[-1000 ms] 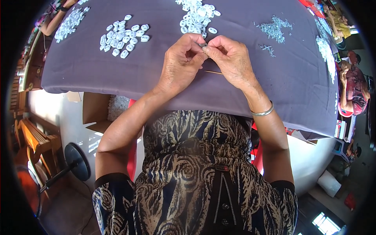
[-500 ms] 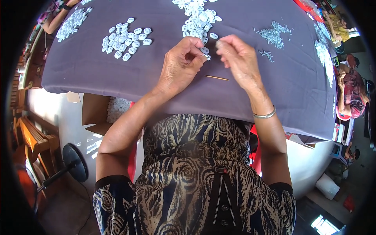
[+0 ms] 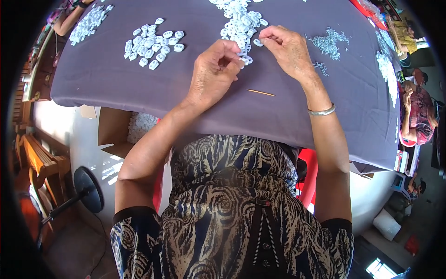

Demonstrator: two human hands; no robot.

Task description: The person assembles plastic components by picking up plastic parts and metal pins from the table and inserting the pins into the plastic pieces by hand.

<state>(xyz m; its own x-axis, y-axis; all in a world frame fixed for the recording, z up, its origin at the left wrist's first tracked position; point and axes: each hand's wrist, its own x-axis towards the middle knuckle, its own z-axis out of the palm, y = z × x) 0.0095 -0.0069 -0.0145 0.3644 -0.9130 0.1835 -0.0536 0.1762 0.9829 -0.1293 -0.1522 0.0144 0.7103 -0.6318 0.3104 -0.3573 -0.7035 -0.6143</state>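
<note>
My left hand (image 3: 214,67) is pinched above the cloth, with a small white plastic piece (image 3: 241,63) between thumb and forefinger. Its other fingers curl in, and part of the piece is hidden. To the right, my right hand (image 3: 289,50) has its thumb and forefinger closed at the edge of an oval white plastic piece (image 3: 257,42), beside a pile of similar white pieces (image 3: 241,23). A thin wooden stick (image 3: 260,92), pointed at the end, lies on the cloth between my forearms.
On the grey tablecloth (image 3: 139,88), a group of white pieces (image 3: 148,44) lies to the left. Small metal pins (image 3: 329,44) are heaped at the right. Another person's arm (image 3: 69,21) reaches in at the far left. An open carton (image 3: 113,128) stands below the table edge.
My right hand has moved up and away from my left hand, to the loose oval piece beside the pile. My left hand stays nearly in place, still pinching its small piece.
</note>
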